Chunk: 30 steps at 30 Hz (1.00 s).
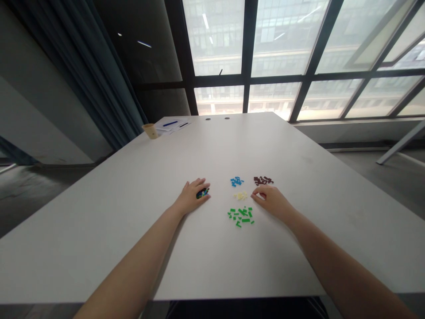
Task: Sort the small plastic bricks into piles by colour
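Observation:
My left hand (190,197) rests on the table, its fingers and thumb curled round a small cluster of multicoloured toy bricks (202,193). Dark, blue, green and yellow bits show between the fingers; the rest is hidden under the hand. Thumb and fingertips of my right hand (269,199) come together in a pinch beside the pale yellow bricks (241,196). Whatever that pinch holds is too small to make out. Blue bricks (237,181) lie beyond the yellow ones, and dark brown bricks (263,180) just past my right hand. Green bricks (245,214) are spread nearest me.
Everything lies on a wide white table (212,261). At its far left stand a paper cup (150,131) and some papers (175,125) with a blue pen (170,123). Two round dark discs (227,118) sit near the far edge, below large windows.

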Tool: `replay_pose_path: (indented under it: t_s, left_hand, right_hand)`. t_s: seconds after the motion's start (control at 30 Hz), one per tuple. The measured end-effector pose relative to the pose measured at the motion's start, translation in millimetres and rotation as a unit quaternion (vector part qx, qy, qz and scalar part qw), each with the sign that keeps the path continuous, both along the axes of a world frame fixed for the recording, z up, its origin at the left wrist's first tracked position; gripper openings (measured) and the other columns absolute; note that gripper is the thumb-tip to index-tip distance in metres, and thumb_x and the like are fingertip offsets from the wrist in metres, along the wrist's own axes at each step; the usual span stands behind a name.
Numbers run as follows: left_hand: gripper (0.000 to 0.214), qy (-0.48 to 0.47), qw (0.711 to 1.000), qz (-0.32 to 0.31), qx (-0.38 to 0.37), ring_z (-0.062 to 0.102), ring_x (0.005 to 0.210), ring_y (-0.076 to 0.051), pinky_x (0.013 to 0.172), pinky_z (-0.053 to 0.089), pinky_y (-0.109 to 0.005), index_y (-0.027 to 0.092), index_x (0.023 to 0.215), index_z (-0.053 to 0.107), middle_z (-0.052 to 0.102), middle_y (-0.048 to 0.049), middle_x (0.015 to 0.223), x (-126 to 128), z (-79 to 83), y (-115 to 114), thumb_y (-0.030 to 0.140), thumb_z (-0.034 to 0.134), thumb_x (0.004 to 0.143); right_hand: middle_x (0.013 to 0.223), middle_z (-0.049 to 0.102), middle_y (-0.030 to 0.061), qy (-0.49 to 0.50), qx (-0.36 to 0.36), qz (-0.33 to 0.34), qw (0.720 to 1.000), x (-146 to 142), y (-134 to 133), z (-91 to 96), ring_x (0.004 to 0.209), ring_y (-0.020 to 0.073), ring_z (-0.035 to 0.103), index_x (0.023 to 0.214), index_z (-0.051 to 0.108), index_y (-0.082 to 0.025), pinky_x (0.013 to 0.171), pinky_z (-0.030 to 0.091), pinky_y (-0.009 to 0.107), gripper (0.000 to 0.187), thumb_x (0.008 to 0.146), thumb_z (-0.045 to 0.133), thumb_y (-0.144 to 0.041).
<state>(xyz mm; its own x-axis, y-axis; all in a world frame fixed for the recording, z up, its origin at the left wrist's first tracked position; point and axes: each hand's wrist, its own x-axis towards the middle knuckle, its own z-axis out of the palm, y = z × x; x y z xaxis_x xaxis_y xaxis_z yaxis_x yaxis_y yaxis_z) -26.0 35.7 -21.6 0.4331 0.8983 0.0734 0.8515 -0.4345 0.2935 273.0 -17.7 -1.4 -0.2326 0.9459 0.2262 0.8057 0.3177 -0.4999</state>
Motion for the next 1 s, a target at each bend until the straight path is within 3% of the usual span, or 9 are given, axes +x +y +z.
replay_pose_path:
  t_s: [0.17,0.33,0.4,0.6,0.73,0.87,1.0]
  left_hand:
    - [0.039,-0.059,0.997,-0.002,0.045,0.043,0.114,-0.02,0.1,0.028,-0.039,0.022,0.109,0.057,0.051,-0.0077,0.122,0,-0.2,5,0.042,0.041,0.08]
    - [0.032,-0.023,0.997,-0.001,0.074,0.036,0.119,-0.025,0.099,0.01,-0.058,0.031,0.105,0.058,0.052,-0.0032,0.121,7,3.5,-1,0.042,0.047,0.078]
    - [0.025,-0.016,0.996,0.014,0.088,0.038,0.117,-0.024,0.098,0.007,-0.06,0.032,0.099,0.061,0.056,-0.0022,0.116,11,4.2,-3,0.039,0.049,0.078]
    - [0.02,-0.014,0.992,0.064,0.104,0.048,0.103,-0.02,0.1,0.011,-0.055,0.026,0.087,0.064,0.063,-0.0034,0.102,11,5.5,-2,0.031,0.046,0.079]
    - [0.023,0.008,0.993,0.058,0.105,0.05,0.1,-0.02,0.098,0.02,-0.049,0.025,0.085,0.064,0.063,-0.0042,0.101,6,7.5,0,0.025,0.042,0.08]
    - [0.028,0.042,0.995,0.031,0.085,0.051,0.099,-0.021,0.084,0.036,-0.037,0.022,0.088,0.063,0.062,-0.0066,0.101,7,12.5,-1,0.022,0.037,0.081]
    - [0.027,0.079,0.992,0.033,0.089,0.051,0.094,-0.022,0.077,0.036,-0.035,0.02,0.087,0.061,0.062,-0.0078,0.096,11,16.6,-4,0.02,0.035,0.081]
  right_hand:
    - [0.062,0.056,0.0013,-0.002,0.006,0.011,1.0,0,-1,0.8,0.056,0.0116,0.047,0.071,0.065,-0.018,0.057,0.036,0.024,0.021,0.076,0.048,-0.03]
    - [0.061,0.054,0.001,-0.001,0.011,0.009,1.0,0,-2,3.1,0.056,0.0114,0.047,0.07,0.065,-0.018,0.056,0.035,0.023,0.022,0.076,0.048,-0.03]
    - [0.06,0.053,0.0007,-0.003,0.014,0.009,1.0,0,-2,3.5,0.055,0.0112,0.046,0.07,0.065,-0.018,0.056,0.035,0.023,0.022,0.076,0.048,-0.03]
    - [0.059,0.053,0.0003,0.001,0.018,0.014,1.0,0,-2,3.0,0.055,0.0109,0.046,0.07,0.065,-0.018,0.056,0.035,0.023,0.021,0.076,0.049,-0.03]
    - [0.059,0.054,0.0004,0.003,0.019,0.018,1.0,0,-3,4.6,0.055,0.011,0.046,0.07,0.065,-0.018,0.056,0.035,0.023,0.021,0.076,0.048,-0.03]
    - [0.059,0.053,0.0003,-0.001,0.013,0.016,1.0,-1,-4,7.7,0.055,0.0109,0.046,0.069,0.065,-0.018,0.056,0.034,0.023,0.021,0.076,0.048,-0.029]
    - [0.06,0.053,0.0005,-0.008,0.006,0.014,1.0,-2,-6,9.5,0.056,0.0108,0.045,0.07,0.065,-0.018,0.056,0.034,0.023,0.021,0.076,0.048,-0.029]
